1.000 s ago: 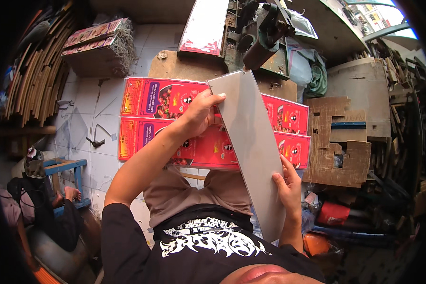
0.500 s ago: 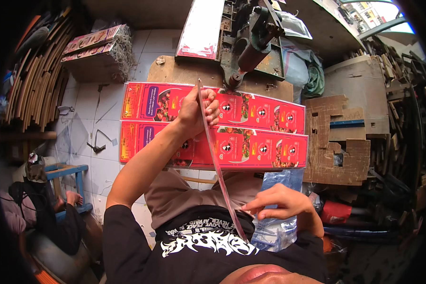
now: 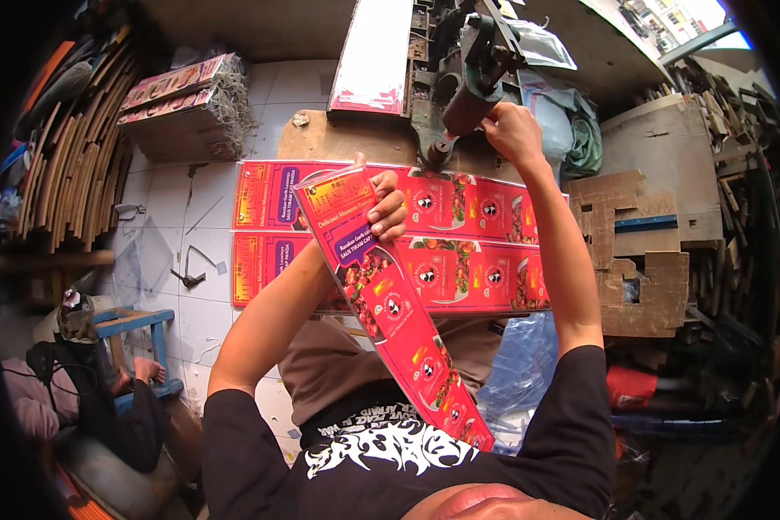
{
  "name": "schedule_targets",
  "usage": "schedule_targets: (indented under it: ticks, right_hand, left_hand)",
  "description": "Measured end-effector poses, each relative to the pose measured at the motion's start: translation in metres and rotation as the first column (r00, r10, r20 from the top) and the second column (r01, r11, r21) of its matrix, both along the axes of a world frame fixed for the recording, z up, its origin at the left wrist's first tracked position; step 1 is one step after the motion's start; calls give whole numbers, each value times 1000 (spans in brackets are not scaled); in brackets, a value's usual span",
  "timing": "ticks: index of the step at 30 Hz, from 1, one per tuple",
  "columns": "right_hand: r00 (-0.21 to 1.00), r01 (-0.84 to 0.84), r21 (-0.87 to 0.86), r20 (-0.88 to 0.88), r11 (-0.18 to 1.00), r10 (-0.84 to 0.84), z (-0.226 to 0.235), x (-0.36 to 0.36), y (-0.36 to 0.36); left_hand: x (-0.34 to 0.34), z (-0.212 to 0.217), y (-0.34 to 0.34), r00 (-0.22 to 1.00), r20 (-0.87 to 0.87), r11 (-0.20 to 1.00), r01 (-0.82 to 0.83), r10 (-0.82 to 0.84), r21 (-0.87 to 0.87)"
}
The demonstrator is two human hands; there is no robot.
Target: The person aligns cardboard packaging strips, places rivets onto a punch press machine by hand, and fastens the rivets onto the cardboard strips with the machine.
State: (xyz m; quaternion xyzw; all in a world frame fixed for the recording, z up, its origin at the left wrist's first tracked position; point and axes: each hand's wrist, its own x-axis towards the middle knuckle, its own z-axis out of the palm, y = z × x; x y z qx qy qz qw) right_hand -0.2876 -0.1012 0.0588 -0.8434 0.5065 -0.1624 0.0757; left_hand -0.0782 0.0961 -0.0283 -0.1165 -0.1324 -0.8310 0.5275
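My left hand (image 3: 386, 211) is closed around the upper part of a long red printed strip (image 3: 407, 325). The strip slants down to the right, its printed face up and its lower end against my shirt. My right hand (image 3: 513, 132) is at the dark metal machine (image 3: 477, 100), its curled fingers beside the thick cylinder. What those fingers hold, if anything, is hidden. Under my left hand two rows of matching red strips (image 3: 494, 276) lie side by side on a wooden board (image 3: 316, 139), partly covered by the held strip and my arm.
A long white panel (image 3: 373, 52) lies left of the machine. Bundled printed strips (image 3: 182, 82) sit on a box at the left, near stacked wooden slats (image 3: 74, 156). Brown cut-out boards (image 3: 633, 282) stand at the right, with clear plastic (image 3: 520, 364) beside my lap. Another person's foot (image 3: 150, 370) shows lower left.
My right hand has moved from near my lap up to the machine. The held strip has turned from edge-on to show its printed face. The view has shifted slightly.
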Motion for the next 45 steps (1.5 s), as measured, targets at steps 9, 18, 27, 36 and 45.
schedule_targets:
  ticks: [9, 18, 27, 36, 45]
  right_hand:
    - [996, -85, 26, -1, 996, 85, -13, 6, 4]
    - [691, -481, 368, 718, 796, 86, -32, 5, 56]
    - [712, -350, 116, 678, 930, 183, -31, 18, 68]
    - [747, -288, 478, 655, 830, -118, -22, 19, 59]
    - [534, -171, 396, 807, 902, -253, -16, 10, 108]
  left_hand:
    - [-3, -9, -2, 996, -85, 999, 17, -20, -32]
    - [-1, -11, -5, 994, -95, 996, 39, -46, -76]
    - [-4, -16, -7, 989, -128, 993, 58, -70, -98]
    - [-3, -13, -6, 991, -113, 996, 58, -65, -69]
    - [-3, -17, -8, 995, -92, 996, 35, -43, -88]
